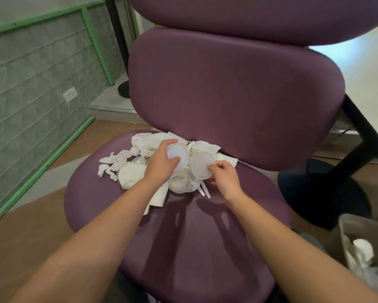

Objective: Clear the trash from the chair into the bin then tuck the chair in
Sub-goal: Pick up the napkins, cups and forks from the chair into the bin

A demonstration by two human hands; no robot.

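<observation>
Head view: trash pile (140,154) of crumpled tissue, paper and clear plastic cups sits at the back of the purple chair (205,237) seat, against the backrest. Your left hand (161,162) reaches over the pile, grip curled round a translucent round lid (179,155), thumb and fingers pinching its rim. Your right hand (225,178), just beside it, pinches the lower edge of a second lid (202,165); the two lids nearly touch. Both lids are held above the cups. Bin (363,235) stands at lower right beside the seat, white tissue already inside. White desk (369,79) at upper right behind the backrest.
</observation>
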